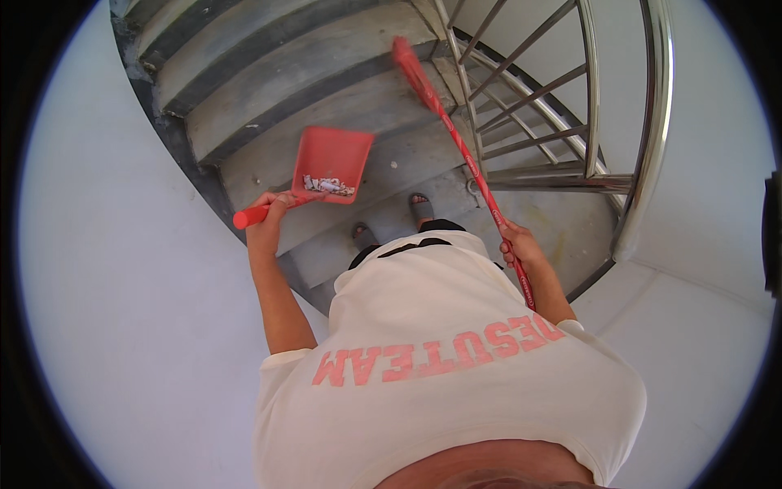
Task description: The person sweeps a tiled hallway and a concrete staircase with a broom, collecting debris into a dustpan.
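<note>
My left hand [269, 211] grips the thick handle of a red dustpan [335, 158], which is above the steps in front of my feet. Whitish scraps of debris [330, 184] have gathered at the pan's handle end. Around the long red shaft of a broom [467, 156] my right hand [521, 246] is closed. The broom slants away from me, and its blurred red head [408, 58] is near the inner end of a step by the railing. Dustpan and broom are apart from each other.
Curved concrete stairs [293, 79] run ahead of me. A metal railing [589, 91] stands on the right and a white wall [122, 263] curves along the left. My sandalled feet [421, 208] rest on the steps. A small pale scrap [393, 164] lies on a tread.
</note>
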A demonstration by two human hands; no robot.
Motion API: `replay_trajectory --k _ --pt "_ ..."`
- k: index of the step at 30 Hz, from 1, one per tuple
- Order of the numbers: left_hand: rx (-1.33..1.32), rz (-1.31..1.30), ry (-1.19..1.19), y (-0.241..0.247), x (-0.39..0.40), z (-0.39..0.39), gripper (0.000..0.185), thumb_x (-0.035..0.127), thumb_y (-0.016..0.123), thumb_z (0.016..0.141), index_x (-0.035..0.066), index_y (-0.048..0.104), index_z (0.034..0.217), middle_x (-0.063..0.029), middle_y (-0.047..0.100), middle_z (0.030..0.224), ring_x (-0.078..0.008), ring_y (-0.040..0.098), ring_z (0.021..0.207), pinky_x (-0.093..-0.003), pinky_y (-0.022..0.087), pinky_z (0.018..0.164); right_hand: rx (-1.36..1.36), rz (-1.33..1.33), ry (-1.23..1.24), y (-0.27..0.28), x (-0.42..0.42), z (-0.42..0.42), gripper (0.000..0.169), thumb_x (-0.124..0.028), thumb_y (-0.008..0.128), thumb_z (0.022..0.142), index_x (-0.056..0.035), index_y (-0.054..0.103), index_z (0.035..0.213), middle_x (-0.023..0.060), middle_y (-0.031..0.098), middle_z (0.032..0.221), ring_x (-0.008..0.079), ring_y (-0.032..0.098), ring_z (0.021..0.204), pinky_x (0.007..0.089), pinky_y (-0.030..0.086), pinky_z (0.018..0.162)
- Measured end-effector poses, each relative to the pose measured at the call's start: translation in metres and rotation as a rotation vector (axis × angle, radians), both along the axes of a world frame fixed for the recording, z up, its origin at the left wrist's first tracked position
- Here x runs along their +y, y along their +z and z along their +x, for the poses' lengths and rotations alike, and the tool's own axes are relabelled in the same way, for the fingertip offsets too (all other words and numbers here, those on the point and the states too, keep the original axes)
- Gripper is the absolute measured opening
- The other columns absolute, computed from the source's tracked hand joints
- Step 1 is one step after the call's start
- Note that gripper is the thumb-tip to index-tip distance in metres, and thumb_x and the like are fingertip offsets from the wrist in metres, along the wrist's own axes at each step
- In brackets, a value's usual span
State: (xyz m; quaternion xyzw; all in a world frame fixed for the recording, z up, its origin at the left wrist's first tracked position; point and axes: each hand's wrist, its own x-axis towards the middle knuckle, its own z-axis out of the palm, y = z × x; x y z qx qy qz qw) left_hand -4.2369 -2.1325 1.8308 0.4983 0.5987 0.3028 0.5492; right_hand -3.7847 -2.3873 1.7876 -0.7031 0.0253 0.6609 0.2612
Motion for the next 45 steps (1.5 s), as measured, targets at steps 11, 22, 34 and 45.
replay_trajectory --k 11,22,34,45 --pt "0.004 0.038 -0.040 -0.002 0.001 0.008 0.020 0.021 0.064 0.093 0.005 0.064 0.080 -0.0059 0.071 0.088 -0.0187 0.064 0.105 -0.0313 0.046 0.083 -0.048 -0.016 0.036 -0.007 0.001 -0.007 0.046 -0.032 0.050 0.101 -0.0270 0.045 0.146 -0.0031 0.047 0.064 0.0077 0.039 0.042 0.0258 0.035 0.038" --pt "-0.014 0.064 -0.080 -0.004 -0.002 -0.004 0.017 0.016 0.063 0.091 0.003 0.062 0.079 -0.0070 0.070 0.089 -0.0200 0.064 0.106 -0.0318 0.047 0.084 -0.126 -0.006 0.056 -0.008 0.003 -0.016 0.045 -0.032 0.051 0.101 -0.0273 0.047 0.145 -0.0028 0.047 0.065 0.0076 0.038 0.043 0.0266 0.035 0.038" --pt "-0.146 0.147 -0.131 0.015 -0.027 0.013 0.009 0.001 0.062 0.086 0.000 0.058 0.077 -0.0085 0.067 0.085 -0.0184 0.063 0.090 -0.0321 0.049 0.085 -0.289 0.032 0.264 0.014 0.017 0.002 0.050 -0.033 0.051 0.100 -0.0250 0.044 0.149 -0.0031 0.044 0.064 0.0072 0.038 0.044 0.0268 0.035 0.038" --pt "-0.178 0.125 -0.066 0.054 -0.064 -0.003 0.013 -0.002 0.058 0.085 0.000 0.052 0.073 -0.0076 0.059 0.077 -0.0207 0.061 0.085 -0.0344 0.049 0.083 -0.852 0.494 1.167 -0.016 0.070 0.036 0.057 -0.024 0.057 0.093 -0.0234 0.041 0.148 0.0228 0.069 0.098 0.0441 0.066 0.094 0.0532 0.051 0.080"
